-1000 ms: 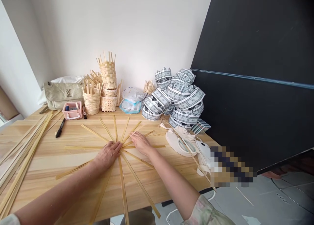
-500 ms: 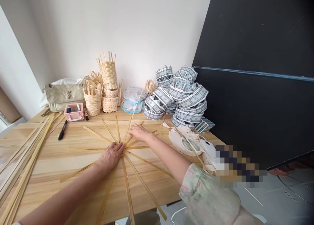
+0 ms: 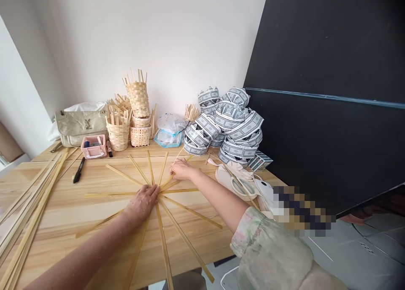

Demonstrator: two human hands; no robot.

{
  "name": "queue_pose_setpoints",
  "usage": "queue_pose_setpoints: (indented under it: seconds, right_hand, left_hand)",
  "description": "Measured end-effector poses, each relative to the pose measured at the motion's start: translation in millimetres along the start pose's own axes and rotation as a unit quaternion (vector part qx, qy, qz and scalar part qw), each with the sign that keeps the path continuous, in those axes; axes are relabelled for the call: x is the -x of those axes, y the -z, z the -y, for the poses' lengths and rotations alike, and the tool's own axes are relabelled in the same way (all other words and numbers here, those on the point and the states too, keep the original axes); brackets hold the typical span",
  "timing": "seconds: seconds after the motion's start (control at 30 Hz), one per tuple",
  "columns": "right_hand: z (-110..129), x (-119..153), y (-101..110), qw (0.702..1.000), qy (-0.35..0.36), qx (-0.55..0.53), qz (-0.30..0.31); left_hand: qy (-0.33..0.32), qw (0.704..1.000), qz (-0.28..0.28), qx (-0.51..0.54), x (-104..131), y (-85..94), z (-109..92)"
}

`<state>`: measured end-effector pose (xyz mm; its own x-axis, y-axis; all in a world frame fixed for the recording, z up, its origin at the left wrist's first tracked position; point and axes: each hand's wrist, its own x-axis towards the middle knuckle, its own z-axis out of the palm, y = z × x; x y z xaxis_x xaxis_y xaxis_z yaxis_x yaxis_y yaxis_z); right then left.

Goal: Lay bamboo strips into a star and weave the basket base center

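Long bamboo strips [image 3: 186, 236] fan out on the table like spokes from one crossing point. My left hand [image 3: 143, 200] bears down on that crossing, its fingers closed over the strips and covering the middle. Just up and to the right, my right hand [image 3: 181, 169] pinches a thin, pale bamboo strip [image 3: 178, 155] that rises at a slant above the fingers. Its lower end is hidden by the hand. The right hand hovers low over the upper-right spokes; whether it touches them I cannot tell.
More strips [image 3: 38, 210] lie along the table's left. A black marker [image 3: 79, 170], pink basket [image 3: 94, 146], beige bag [image 3: 80, 127], woven baskets [image 3: 138, 100] and plastic bag [image 3: 169, 131] line the back. Patterned grey-white bands [image 3: 236, 125] are piled right, behind ribbon rolls [image 3: 234, 182].
My right hand has shifted slightly to the right, and the thin strip in it stands out less far above the fingers. My left hand stays on the crossing. The view has turned slightly.
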<state>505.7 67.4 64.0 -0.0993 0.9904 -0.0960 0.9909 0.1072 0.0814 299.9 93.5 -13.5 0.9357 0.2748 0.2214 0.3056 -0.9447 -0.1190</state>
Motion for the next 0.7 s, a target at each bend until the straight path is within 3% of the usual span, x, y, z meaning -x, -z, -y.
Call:
queue_pose_setpoints:
  seconds: [0.17,0.4,0.53,0.7]
  right_hand:
    - [8,14,-3,0.996,-0.076,-0.02,-0.04]
    - [13,25,-27,0.973,-0.145,-0.124,-0.13]
    - [15,22,-40,0.936,-0.201,-0.21,-0.197]
    - [29,11,-50,0.868,-0.289,-0.295,-0.276]
  left_hand:
    - [-0.012,1.0,0.002,-0.009,0,2.6,0]
    - [-0.005,1.0,0.005,0.0,0,6.5,1]
    - [-0.008,1.0,-0.017,0.017,1,4.4,3]
    - [-0.029,0.999,-0.027,0.022,1,1.3,4]
